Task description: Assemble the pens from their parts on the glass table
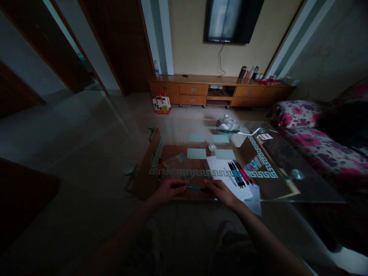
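Between my two hands a blue pen (196, 188) lies level over the near edge of the glass table. My left hand (169, 190) pinches its left end, and my right hand (220, 190) grips the right end. To the right, white paper (216, 165) carries a row of blue pens (236, 175) and red pens (244, 173), side by side. A single red pen (159, 170) rests at the table's left. Beyond my left hand is a clear plastic bag (177, 163).
The glass table (316, 188) has a patterned border and metal fittings. A bag of crumpled plastic (228, 124) stands at its far side, near a red-and-white card (265, 136). A flowered sofa (319, 149) borders the right. Behind are a paper carrier bag (161, 104) and a low wooden cabinet (169, 88).
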Motion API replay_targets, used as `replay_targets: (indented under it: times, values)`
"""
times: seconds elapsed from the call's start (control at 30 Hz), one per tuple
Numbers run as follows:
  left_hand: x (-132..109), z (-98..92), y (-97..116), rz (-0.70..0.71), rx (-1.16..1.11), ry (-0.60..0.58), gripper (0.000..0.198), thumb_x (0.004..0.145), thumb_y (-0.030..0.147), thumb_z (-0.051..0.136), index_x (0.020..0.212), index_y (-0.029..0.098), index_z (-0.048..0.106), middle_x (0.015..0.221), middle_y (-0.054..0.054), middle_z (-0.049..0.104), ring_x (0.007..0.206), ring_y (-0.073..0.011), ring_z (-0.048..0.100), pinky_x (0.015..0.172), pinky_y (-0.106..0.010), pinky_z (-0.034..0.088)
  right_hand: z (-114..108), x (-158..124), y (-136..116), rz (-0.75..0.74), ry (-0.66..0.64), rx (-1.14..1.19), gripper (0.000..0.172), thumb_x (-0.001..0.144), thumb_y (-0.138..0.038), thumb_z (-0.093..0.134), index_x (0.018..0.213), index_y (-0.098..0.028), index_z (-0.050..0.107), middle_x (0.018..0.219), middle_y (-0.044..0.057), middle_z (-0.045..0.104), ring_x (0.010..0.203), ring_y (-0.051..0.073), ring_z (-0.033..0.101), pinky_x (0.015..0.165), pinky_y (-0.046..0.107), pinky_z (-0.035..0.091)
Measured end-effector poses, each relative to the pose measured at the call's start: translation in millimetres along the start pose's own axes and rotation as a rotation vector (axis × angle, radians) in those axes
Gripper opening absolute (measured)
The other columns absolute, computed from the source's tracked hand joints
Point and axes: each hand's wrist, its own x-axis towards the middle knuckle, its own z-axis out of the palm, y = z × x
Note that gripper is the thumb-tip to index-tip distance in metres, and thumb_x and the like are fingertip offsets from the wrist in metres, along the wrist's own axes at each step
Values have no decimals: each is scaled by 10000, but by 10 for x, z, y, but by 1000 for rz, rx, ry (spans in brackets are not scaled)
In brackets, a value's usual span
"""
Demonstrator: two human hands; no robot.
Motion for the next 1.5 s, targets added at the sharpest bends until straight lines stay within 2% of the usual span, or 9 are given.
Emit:
replay_targets:
  times: [0.23,0.37,0.7,1.23,1.5]
  values:
    - [24,-38,-44,28,57,44,415,759,385,760,1110,167,728,1033,-105,735,911,-212,666,821,-308,492,43,-64,-166,75,-102,41,670,861,-716,444,686,-121,696,546,27,602,489,114,510,480,232,342]
    - [21,-33,-26,14,62,67,422,762,396,749,1111,161,725,980,-105,743,880,-212,666,797,-309,496,53,-79,-229,68,-108,32,653,845,-717,474,633,-135,681,513,27,594,482,119,522,488,236,356]
    - [-13,-1,64,34,86,91,412,817,437,687,1116,156,716,934,-102,741,840,-206,668,760,-298,499,11,-41,-130,25,-112,121,577,855,-669,524,699,-141,696,561,19,607,492,104,502,485,226,331]
    - [-16,0,100,37,112,79,394,841,449,657,1080,142,722,916,-99,740,828,-203,664,757,-293,498,-2,-2,-35,6,-105,139,537,843,-641,569,810,-134,744,684,50,690,599,134,592,600,247,446]
    - [-20,-6,113,41,131,81,405,828,456,667,1078,144,729,905,-98,744,825,-207,666,763,-296,499,0,0,-51,17,-89,136,532,819,-647,592,809,-139,749,675,53,701,600,144,608,586,246,447]
